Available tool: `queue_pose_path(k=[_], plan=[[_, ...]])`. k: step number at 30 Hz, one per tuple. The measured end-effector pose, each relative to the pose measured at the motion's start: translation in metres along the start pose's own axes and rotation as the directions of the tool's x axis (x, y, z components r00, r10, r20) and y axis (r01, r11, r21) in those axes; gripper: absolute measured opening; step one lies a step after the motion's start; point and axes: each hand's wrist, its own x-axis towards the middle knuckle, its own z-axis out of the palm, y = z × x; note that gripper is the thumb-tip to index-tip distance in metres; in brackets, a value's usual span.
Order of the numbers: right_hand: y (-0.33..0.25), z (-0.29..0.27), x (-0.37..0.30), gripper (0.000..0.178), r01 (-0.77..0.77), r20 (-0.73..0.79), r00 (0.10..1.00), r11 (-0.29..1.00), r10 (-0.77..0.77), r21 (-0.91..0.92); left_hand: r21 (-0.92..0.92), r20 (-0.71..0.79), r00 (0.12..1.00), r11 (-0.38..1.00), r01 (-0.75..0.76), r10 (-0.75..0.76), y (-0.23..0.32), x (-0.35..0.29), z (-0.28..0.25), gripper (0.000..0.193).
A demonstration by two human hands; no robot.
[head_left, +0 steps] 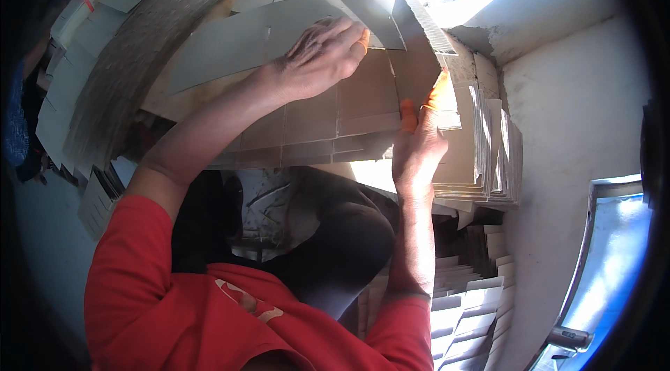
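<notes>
Cardboard (pixel 366 95) lies across the middle of the scene, beyond the person's knee, between the two hands and running off toward the left below the left forearm. It is probably light for its breadth, stiff across each flat panel but ready to bend along the creases; the dry paper face should not be slippery, though corners and narrow flaps could crumple or tear. A hold near the right and far edges, with a flat hand steadying the panel, seems the safest. The right hand (pixel 420 151) has the right edge between an orange-covered thumb and finger, a narrow pinch. The left hand (pixel 323 55) curls over the far part; its fingertips are hidden, so I cannot tell whether it grips or only presses. The near face looks dull brown, crossed by straight crease lines and slots, with sunlight catching the far right corner. Paler grey board (pixel 223 46) shows at the far left; whether it joins the brown piece is unclear. More stacked sheets (pixel 478 144) stand just right.
</notes>
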Motion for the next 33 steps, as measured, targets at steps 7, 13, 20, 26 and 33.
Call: queue_pose_path(k=[7, 13, 20, 26, 33], plan=[[-0.039, -0.013, 0.017, 0.085, -0.134, 0.062, 0.987, 0.973, 0.148, -0.189, -0.213, -0.071, 0.997, 0.976, -0.048, 0.034, 0.014, 0.009, -0.028, 0.027], [-0.026, -0.011, 0.051, 0.076, 0.171, 0.315, 0.949, 0.885, -0.028, -0.434, -0.322, 0.273, 0.947, 0.911, 0.256, -0.170, 0.009, 0.012, -0.022, 0.014], [0.024, 0.032, 0.110, 0.045, 0.031, 0.581, 0.778, 0.909, 0.240, -0.416, -0.081, 0.415, 0.840, 0.905, 0.418, -0.350, -0.010, 0.001, -0.028, 0.050], [0.089, 0.045, 0.089, 0.058, -0.625, 0.563, 0.697, 0.761, 0.443, 0.174, -0.004, 0.666, 0.682, 0.912, 0.409, -0.303, -0.002, -0.037, -0.007, 0.067], [0.149, -0.049, 0.019, 0.041, -0.235, -0.112, 0.970, 0.703, 0.217, -0.672, 0.001, 0.684, 0.667, 0.914, 0.405, -0.296, -0.007, -0.060, 0.004, 0.071]])
